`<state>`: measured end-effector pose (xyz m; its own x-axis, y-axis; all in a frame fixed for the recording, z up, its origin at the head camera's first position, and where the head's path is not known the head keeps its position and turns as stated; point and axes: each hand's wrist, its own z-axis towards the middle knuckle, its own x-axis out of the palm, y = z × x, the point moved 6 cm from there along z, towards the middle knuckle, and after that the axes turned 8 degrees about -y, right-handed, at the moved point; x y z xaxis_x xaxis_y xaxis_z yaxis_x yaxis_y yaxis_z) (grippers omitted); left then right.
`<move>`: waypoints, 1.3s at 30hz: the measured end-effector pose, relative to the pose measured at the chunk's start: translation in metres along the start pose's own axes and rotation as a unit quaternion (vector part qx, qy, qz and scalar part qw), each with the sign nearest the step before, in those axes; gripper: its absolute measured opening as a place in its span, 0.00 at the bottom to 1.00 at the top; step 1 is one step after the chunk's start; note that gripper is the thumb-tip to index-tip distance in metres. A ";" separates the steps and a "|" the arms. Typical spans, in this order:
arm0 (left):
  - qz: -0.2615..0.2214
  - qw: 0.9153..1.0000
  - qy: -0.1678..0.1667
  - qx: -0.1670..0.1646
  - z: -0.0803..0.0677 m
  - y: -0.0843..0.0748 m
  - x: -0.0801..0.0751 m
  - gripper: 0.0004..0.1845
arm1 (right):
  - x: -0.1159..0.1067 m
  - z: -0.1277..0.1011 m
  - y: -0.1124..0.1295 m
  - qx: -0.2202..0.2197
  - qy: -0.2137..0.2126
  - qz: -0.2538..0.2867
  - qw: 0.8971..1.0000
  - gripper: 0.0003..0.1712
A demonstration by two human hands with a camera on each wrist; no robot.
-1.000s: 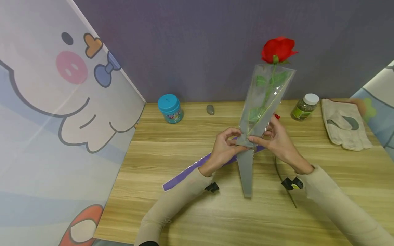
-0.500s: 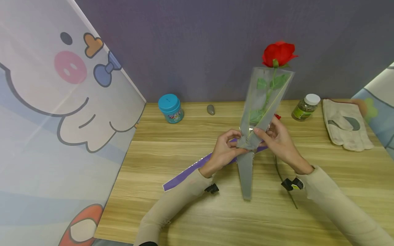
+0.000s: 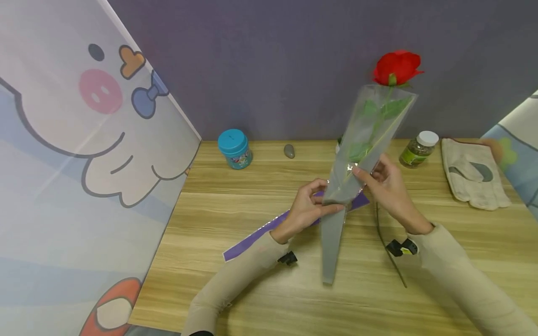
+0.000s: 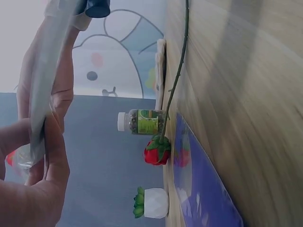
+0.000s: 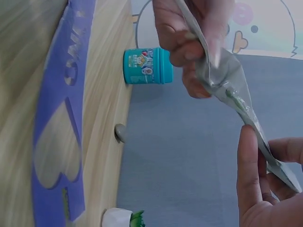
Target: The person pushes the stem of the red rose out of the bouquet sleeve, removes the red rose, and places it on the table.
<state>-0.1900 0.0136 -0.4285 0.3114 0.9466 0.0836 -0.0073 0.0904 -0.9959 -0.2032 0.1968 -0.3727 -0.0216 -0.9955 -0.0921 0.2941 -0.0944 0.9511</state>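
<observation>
A red rose [image 3: 397, 68] stands in a clear flower sleeve [image 3: 378, 119] with a grey tapering lower end, its bloom above the sleeve's top edge. My left hand [image 3: 308, 207] pinches the sleeve at its narrow part, thumb in front. Higher up on the sleeve's right edge, my right hand [image 3: 388, 191] grips it with the thumb on the front. In the right wrist view the sleeve [image 5: 232, 80] looks creased near the left hand, and the stem shows through it. The sleeve leans right, raised above the table.
Beneath the hands lies a purple sleeve [image 3: 260, 238] with a heart-shaped window. A second rose [image 4: 157, 151] lies on the table. Behind are a blue-lidded tub [image 3: 233, 149], a grey stone [image 3: 289, 150], a small potted plant [image 4: 155, 203], a white-capped jar [image 3: 418, 150] and work gloves [image 3: 475, 172].
The sleeve and rose have tilted right, the bloom shifting right and the grey lower tip swinging left and down. My right hand has slid higher along the sleeve. My left hand stays nearly in place.
</observation>
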 end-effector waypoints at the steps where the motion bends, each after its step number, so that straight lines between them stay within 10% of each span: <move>1: 0.001 1.000 0.004 -0.001 -0.001 0.000 0.000 0.27 | -0.001 0.001 0.001 -0.005 -0.005 0.001 1.000 0.21; 39: 0.036 0.999 0.028 -0.005 -0.004 0.001 0.005 0.28 | -0.018 0.020 0.012 -0.012 -0.098 0.131 0.986 0.20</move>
<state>-0.1843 0.0176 -0.4294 0.3623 0.9320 0.0091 -0.0229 0.0187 -0.9996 -0.2183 0.2130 -0.3538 -0.1255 -0.9679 0.2178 0.3375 0.1648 0.9268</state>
